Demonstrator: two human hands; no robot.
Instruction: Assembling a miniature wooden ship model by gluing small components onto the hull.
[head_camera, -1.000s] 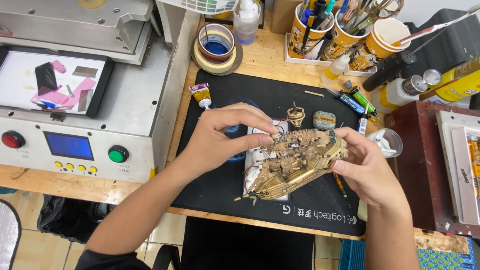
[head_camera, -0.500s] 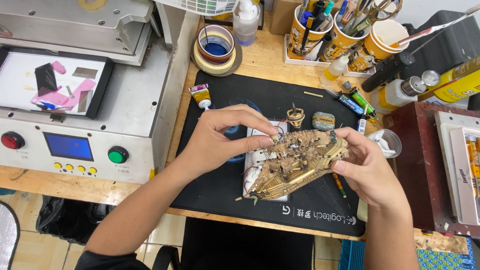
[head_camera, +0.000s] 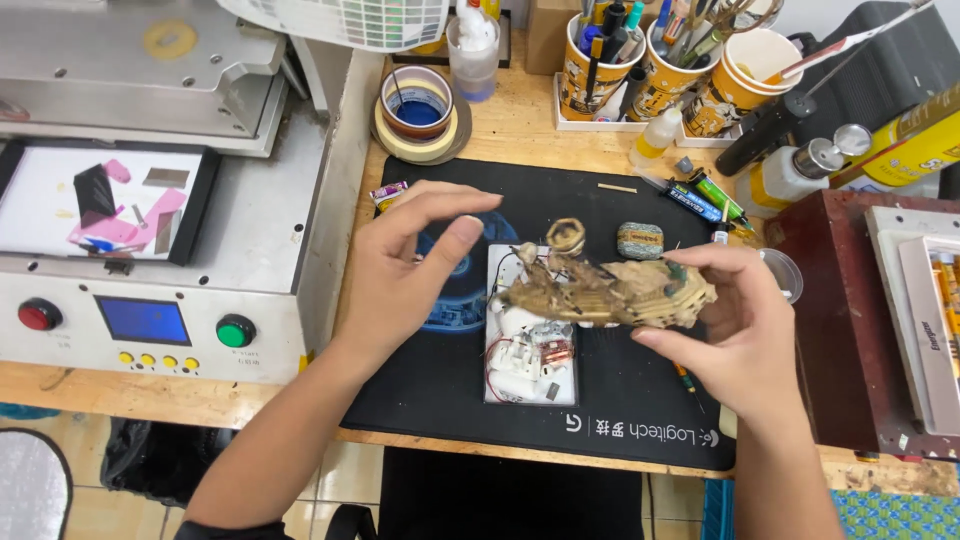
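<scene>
Above black mat (head_camera: 440, 390), right hand (head_camera: 745, 335) gripping wooden ship model (head_camera: 610, 290), left hand (head_camera: 400, 270) seemingly empty

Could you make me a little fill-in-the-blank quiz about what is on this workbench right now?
1. The wooden ship model is held by the ____ hand.
2. The left hand is ____, touching nothing.
3. Under the model lies a black ____.
4. The machine has a red button and a ____ one.

Missing words: right; open; mat; green
</scene>
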